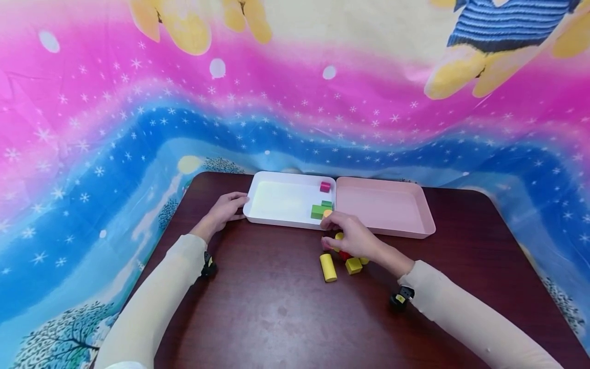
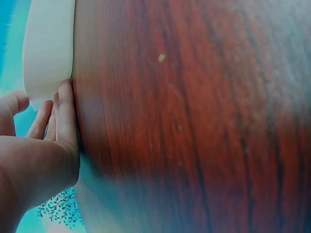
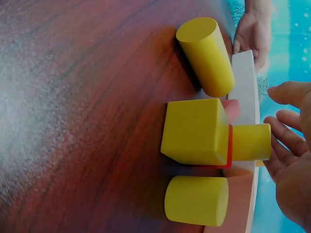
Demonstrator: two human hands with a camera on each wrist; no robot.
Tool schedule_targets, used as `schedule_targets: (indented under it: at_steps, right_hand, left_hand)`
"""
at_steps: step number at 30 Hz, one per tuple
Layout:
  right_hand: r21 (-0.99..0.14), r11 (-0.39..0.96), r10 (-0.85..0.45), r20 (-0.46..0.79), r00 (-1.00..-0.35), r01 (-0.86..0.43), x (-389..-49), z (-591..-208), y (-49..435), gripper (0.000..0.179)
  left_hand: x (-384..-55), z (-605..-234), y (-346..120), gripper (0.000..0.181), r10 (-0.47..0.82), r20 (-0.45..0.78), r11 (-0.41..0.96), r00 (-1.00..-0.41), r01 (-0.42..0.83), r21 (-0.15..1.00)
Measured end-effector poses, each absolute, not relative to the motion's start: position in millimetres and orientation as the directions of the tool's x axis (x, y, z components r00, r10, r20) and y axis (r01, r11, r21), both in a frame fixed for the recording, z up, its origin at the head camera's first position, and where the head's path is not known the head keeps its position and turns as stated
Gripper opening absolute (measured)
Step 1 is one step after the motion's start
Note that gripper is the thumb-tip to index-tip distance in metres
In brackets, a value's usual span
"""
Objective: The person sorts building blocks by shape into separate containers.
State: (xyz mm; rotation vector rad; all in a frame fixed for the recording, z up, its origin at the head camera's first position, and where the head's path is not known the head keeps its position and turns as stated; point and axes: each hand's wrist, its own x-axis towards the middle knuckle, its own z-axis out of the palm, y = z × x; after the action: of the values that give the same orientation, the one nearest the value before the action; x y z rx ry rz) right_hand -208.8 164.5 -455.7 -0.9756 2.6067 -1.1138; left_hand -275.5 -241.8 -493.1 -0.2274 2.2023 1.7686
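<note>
My left hand grips the left end of the white tray, thumb at the rim and fingers along the outer wall. Over the blocks in front of the trays is my right hand, thumb and fingers spread apart with nothing between them. Below it are a yellow cylinder, a yellow cube, a red block partly hidden and a pink block. In the right wrist view, another yellow cylinder overlaps the fingertips, and a third yellow cylinder lies beside the cube.
Inside the white tray lie a magenta block, green blocks and an orange piece near the right fingertips. A pink tray adjoins it on the right. Both stand on a dark wooden table before a patterned cloth.
</note>
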Motion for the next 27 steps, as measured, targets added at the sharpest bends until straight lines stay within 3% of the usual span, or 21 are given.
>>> schedule_targets:
  at_steps: [27]
  right_hand:
    - [-0.666,0.502,-0.655,0.124,-0.745,-0.552,-206,-468,161,0.033]
  left_hand:
    - [-275,-492,-241,0.051,0.071,-0.328,0.229,-0.942,-0.305,0.924]
